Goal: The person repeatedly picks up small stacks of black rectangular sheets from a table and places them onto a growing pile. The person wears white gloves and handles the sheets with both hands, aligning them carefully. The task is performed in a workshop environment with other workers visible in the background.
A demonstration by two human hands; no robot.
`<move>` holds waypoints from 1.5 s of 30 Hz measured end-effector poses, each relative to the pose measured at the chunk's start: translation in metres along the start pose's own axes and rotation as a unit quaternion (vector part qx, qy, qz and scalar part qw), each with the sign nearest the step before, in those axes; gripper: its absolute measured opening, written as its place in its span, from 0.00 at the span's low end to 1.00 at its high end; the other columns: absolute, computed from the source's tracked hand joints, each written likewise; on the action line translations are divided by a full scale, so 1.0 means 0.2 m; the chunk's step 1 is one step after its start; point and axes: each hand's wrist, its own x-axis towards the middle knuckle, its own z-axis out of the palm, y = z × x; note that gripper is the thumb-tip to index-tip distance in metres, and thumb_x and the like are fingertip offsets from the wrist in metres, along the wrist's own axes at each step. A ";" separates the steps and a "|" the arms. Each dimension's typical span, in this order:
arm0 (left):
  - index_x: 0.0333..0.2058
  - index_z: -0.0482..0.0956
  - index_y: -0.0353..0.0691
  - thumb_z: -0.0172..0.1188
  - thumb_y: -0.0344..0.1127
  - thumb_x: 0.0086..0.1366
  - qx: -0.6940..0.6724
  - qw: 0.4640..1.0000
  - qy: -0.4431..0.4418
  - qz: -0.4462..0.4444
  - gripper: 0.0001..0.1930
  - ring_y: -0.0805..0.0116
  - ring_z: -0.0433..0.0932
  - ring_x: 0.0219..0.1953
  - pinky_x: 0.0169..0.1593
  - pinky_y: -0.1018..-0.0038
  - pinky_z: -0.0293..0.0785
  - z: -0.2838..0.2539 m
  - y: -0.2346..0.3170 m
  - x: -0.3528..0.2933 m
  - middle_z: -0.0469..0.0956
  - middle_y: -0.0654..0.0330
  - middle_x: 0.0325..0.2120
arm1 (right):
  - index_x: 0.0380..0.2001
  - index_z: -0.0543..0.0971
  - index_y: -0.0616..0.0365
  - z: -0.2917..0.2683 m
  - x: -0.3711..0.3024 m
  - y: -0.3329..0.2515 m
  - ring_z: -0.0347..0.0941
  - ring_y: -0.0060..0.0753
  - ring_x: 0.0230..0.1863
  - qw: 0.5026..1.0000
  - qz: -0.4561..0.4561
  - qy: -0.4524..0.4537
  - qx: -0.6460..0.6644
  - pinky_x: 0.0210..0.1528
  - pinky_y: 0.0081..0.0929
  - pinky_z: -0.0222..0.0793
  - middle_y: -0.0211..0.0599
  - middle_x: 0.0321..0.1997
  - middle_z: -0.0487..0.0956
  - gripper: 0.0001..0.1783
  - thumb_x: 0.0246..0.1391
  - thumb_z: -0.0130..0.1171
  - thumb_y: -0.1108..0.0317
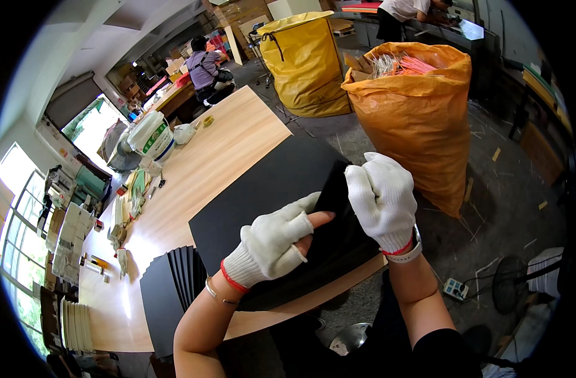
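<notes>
Both my hands wear white knit gloves with red cuffs. They work at a black sheet, partly raised over a large flat pile of black sheets at the table's near right edge. My right hand is closed like a fist at the raised sheet's right side, gripping its edge. My left hand is closed on the same sheet from the left, its bare fingertips poking out of the glove and pressing the black surface. Some of its fingers are curled out of sight. Left of that pile, several fanned black sheets lie on the table.
The wooden table carries a white bucket, a tape roll and small tools along its left side. Beyond it stand an orange sack of scraps and a yellow sack. Two people work farther back. A power strip lies at right.
</notes>
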 end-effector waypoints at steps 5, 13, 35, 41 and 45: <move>0.55 0.79 0.45 0.77 0.37 0.56 -0.005 0.999 0.037 -0.037 0.28 0.37 0.82 0.55 0.54 0.60 0.84 0.03 0.03 0.00 0.65 0.39 0.70 | 0.30 0.79 0.67 0.01 0.00 0.00 0.70 0.50 0.20 1.000 0.006 0.010 0.004 0.46 0.50 0.81 0.40 0.18 0.68 0.03 0.59 0.59 0.82; 0.58 0.78 0.47 0.76 0.34 0.57 -0.031 0.998 0.032 -0.040 0.29 0.37 0.81 0.58 0.53 0.62 0.85 0.02 0.03 0.00 0.61 0.38 0.73 | 0.42 0.79 0.68 0.01 -0.04 0.03 0.71 0.44 0.22 0.998 -0.056 0.001 -0.037 0.43 0.50 0.82 0.40 0.22 0.70 0.08 0.58 0.61 0.81; 0.49 0.80 0.38 0.79 0.43 0.55 0.003 0.999 0.030 -0.038 0.26 0.36 0.78 0.60 0.59 0.60 0.80 0.02 0.01 0.00 0.67 0.36 0.69 | 0.24 0.77 0.65 0.01 -0.01 -0.01 0.65 0.45 0.17 0.998 0.049 0.032 0.037 0.45 0.49 0.80 0.37 0.16 0.65 0.10 0.61 0.57 0.80; 0.58 0.79 0.39 0.71 0.34 0.59 0.009 1.000 0.018 -0.017 0.27 0.36 0.78 0.60 0.59 0.59 0.80 0.02 0.02 0.01 0.63 0.36 0.71 | 0.31 0.78 0.65 0.00 -0.01 0.00 0.65 0.44 0.19 0.999 0.015 0.005 0.048 0.45 0.51 0.80 0.37 0.18 0.66 0.04 0.62 0.57 0.79; 0.63 0.77 0.42 0.65 0.27 0.59 0.003 0.999 0.045 -0.005 0.30 0.37 0.79 0.59 0.59 0.60 0.80 0.03 0.04 0.00 0.64 0.37 0.71 | 0.39 0.79 0.66 -0.01 -0.02 0.02 0.69 0.44 0.22 0.998 -0.060 -0.013 -0.006 0.46 0.52 0.80 0.39 0.22 0.70 0.04 0.61 0.59 0.79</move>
